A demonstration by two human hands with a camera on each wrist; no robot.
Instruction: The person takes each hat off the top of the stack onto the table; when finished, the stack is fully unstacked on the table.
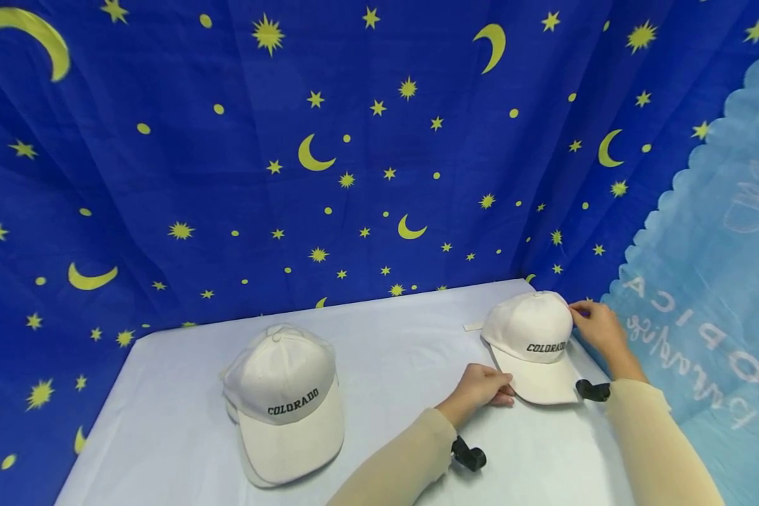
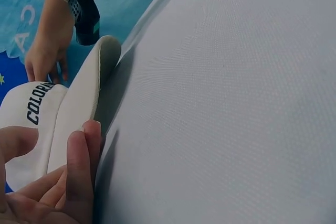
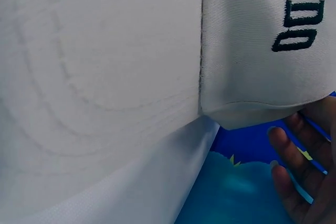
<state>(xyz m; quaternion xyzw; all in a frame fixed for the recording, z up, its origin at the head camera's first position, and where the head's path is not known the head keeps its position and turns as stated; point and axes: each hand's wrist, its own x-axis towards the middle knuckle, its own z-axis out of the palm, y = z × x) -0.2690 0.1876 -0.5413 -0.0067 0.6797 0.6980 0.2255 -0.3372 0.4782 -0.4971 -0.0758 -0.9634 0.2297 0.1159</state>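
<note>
A cream baseball cap [image 1: 531, 327] lettered COLORADO sits at the right of the white table, brim toward me. At the left edge of its brim [image 2: 79, 103], my left hand [image 1: 481, 386] holds on with bent fingers, fingertips right at the rim. My right hand [image 1: 602, 330] pinches the far right side of the crown [image 1: 531, 309]. In the right wrist view its other fingers [image 3: 286, 142] hang loosely beside the cap, and some fingertips are hidden behind the fabric. A matching COLORADO cap [image 1: 291, 400] rests on the left part of the table, another edge showing beneath its brim.
A pale strip [image 1: 473, 327] sticks out left of the right-hand cap. Behind the white table [image 1: 392, 358] hangs a blue curtain [image 1: 354, 154] with yellow moons and stars. A light blue cloth [image 1: 721, 281] hangs at the right, close to my right arm.
</note>
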